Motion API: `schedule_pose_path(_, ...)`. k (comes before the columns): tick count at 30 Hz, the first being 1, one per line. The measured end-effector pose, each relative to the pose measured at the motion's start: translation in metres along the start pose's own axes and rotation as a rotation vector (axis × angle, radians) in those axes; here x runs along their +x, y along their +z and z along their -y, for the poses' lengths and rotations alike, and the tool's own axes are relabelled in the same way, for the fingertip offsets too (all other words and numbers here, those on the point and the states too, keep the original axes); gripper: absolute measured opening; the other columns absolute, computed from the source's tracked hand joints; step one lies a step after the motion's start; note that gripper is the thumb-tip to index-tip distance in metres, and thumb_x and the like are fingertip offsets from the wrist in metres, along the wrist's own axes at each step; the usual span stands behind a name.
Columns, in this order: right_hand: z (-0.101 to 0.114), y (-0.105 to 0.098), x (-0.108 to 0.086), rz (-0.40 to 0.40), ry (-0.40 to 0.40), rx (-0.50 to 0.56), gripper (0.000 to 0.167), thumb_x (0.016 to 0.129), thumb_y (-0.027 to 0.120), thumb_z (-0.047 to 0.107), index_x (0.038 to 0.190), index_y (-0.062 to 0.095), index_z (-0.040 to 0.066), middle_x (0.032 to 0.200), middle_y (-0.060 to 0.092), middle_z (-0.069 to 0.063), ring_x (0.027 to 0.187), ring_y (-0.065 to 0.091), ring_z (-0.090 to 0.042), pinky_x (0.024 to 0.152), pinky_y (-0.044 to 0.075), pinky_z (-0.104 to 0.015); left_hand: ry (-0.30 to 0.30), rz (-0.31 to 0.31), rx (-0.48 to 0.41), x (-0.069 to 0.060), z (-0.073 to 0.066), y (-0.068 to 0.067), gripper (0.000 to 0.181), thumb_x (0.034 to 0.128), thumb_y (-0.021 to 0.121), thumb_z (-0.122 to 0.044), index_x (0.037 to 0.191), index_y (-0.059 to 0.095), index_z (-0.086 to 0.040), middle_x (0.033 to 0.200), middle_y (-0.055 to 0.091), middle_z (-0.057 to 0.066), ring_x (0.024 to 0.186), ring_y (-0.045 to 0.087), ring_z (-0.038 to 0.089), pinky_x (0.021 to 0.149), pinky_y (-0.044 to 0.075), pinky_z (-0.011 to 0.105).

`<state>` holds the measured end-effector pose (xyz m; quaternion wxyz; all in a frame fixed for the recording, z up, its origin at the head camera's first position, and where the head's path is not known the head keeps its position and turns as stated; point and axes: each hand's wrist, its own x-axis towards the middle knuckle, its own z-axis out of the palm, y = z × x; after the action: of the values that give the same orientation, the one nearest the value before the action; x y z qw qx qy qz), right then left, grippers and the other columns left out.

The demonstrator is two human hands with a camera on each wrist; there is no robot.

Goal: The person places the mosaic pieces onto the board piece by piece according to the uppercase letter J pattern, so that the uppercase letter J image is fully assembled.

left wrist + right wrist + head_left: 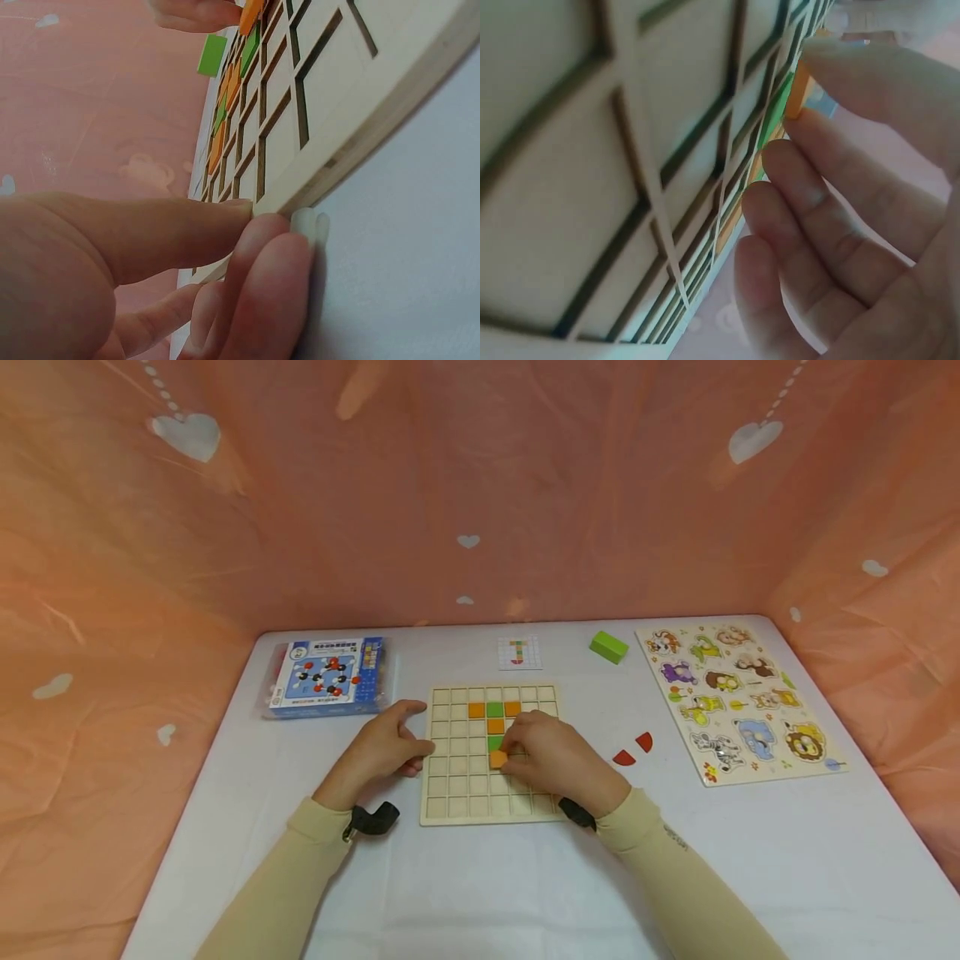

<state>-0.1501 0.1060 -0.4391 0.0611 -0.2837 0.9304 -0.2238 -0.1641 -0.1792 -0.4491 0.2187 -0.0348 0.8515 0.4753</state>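
Note:
A wooden grid board (pixel 457 785) lies on the table between both hands. At its left edge, my left hand (pixel 382 747) holds the rim, the thumb (pixel 202 232) and fingertips against it. Over the board's middle, my right hand (pixel 562 756) pinches an orange square tile (pixel 498 760) between thumb and forefinger; in the right wrist view this orange tile (pixel 799 90) stands tilted to the board. Just above it sits a green tile (pixel 495 742), partly hidden by my fingers. An orange tile (pixel 495 726) comes after that, below a row of orange, green and orange tiles (pixel 494 710).
A pattern card (pixel 531 653) lies behind the board, with a green block (pixel 609 647) to its right. Two red quarter-round pieces (pixel 624 758) lie right of the board. A boxed molecule set (pixel 322 677) is at left, an animal puzzle (pixel 742 702) at right.

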Motion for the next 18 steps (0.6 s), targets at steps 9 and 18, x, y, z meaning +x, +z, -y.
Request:
schedule_pose_path(9,0.0040,0.0033,0.0005,-0.004,-0.015,-0.050,0.011,0.090,0.085,0.022,0.097,0.082,0.014,0.098,0.070,0.003,0.103,0.066,-0.019,0.089,0.061,-0.037,-0.016,0.001,-0.004,0.0023,-0.0002,-0.0006,0.075,0.0954,0.081,-0.012,0.161,0.044,-0.012,0.088,0.067,0.012,0.065,0.069,0.015,0.063,0.064,0.028)
schedule_pose_path(18,0.0037,0.0041,0.0001,-0.005,0.001,-0.054,0.010,0.089,0.084,0.020,0.096,0.081,0.014,0.095,0.068,0.004,0.099,0.062,-0.017,0.085,0.059,-0.034,-0.016,0.002,-0.006,0.0018,0.0009,-0.0001,0.076,0.0952,0.081,-0.012,0.161,0.044,-0.012,0.088,0.067,0.012,0.064,0.069,0.015,0.062,0.064,0.028)
